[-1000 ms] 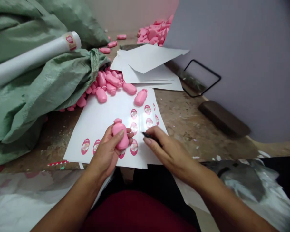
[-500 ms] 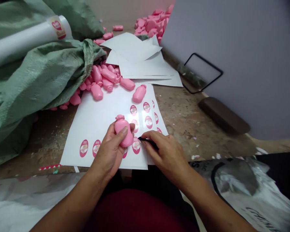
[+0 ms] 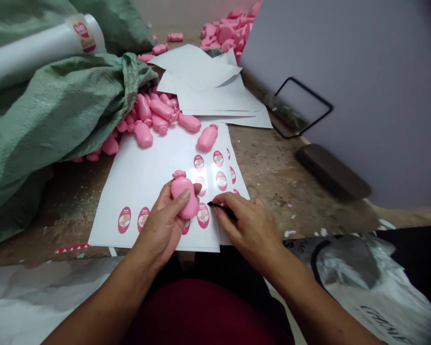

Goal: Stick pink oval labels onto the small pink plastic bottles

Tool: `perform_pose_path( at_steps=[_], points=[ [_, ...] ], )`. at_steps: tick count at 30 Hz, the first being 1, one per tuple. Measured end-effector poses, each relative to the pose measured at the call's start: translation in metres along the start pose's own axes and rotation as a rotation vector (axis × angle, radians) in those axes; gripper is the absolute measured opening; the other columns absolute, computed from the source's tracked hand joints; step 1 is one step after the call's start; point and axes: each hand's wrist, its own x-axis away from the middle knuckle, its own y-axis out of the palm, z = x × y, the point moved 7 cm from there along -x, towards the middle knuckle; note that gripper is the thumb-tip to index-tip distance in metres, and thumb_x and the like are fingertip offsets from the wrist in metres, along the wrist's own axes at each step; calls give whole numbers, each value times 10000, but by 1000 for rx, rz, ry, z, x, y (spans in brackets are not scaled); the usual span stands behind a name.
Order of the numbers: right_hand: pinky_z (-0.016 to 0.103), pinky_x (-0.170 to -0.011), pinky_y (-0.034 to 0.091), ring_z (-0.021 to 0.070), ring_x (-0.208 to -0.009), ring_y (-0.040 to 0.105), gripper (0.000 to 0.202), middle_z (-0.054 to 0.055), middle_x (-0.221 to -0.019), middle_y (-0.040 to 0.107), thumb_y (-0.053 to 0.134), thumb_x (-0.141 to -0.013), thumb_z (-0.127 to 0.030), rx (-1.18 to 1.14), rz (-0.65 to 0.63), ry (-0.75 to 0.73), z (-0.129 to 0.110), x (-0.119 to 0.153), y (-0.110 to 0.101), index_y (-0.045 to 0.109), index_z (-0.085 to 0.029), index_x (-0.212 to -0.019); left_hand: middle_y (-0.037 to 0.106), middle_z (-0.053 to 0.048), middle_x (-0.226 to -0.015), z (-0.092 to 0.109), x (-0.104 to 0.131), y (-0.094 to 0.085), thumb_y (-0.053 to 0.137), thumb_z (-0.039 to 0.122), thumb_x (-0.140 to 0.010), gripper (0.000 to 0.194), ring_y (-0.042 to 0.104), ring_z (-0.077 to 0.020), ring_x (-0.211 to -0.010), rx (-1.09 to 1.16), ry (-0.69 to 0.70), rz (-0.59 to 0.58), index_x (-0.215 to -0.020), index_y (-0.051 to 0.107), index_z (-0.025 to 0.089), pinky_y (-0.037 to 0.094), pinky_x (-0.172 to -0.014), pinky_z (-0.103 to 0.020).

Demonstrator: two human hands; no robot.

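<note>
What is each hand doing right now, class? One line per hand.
Left hand: closed around a pink bottle-shaped piece.
Right hand: closed on a thin black tool, fingers pinching it.

a worn brown tabletop that stretched before me, scattered pale flecks on it, a plain pale wall that stood beyond, a broad grey-lilac surface that rose on my right, soft light

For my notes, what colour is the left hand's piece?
The piece is pink, clearest in the head view.
</note>
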Motion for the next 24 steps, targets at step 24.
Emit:
perform_pose_path(
  at_steps=[24],
  points=[
    [340,-680,293,182,-641,631,152,19,-855,782,516,-946,-230,45,10,12,-3,3,-2,667,-210,-934,748,-63,-1016,1,0,-1,656,193,-894,318,666,-183,-1069,65,21,-20,-1203,586,215,495,-909,-260]
  ],
)
